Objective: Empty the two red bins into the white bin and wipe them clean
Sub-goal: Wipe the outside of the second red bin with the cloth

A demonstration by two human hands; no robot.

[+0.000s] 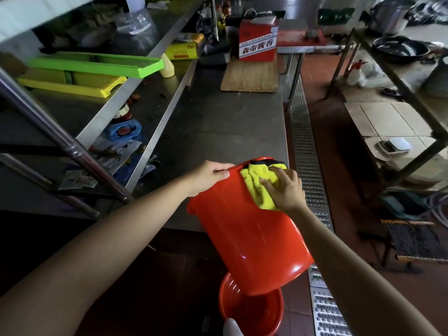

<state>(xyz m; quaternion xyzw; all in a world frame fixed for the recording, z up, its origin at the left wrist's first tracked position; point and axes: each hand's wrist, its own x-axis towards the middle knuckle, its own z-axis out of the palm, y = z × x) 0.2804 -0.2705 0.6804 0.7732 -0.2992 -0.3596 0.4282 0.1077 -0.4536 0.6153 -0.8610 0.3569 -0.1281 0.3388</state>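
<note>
The right hand point(286, 187) lies flat, fingers spread, pressing a yellow cloth point(258, 184) against the outer wall of a red bin point(247, 238) near its rim, so it carries the cloth by pressure and not by a pinch. The left hand point(209, 175) curls its fingers over the rim of the same bin, thumb along the edge, and steadies it. The bin is tipped on its side, its mouth turned away over the edge of the steel counter point(218, 122), its base swung toward the person and hanging above a second red bin point(249, 309) that stands upright on the floor just below. The held bin looks like thin, glossy moulded plastic: probably light when empty, stiff enough at the rim to grip, but likely to flex in the wall under a hard push and slick where wet. The rim seems the surest place to hold, since the smooth wall offers no purchase. The cloth is soft and bunches under the palm, so it should follow the curve of the wall well. A dark piece shows at the mouth beside the cloth; what it is cannot be told. No white bin can be made out with certainty.
</note>
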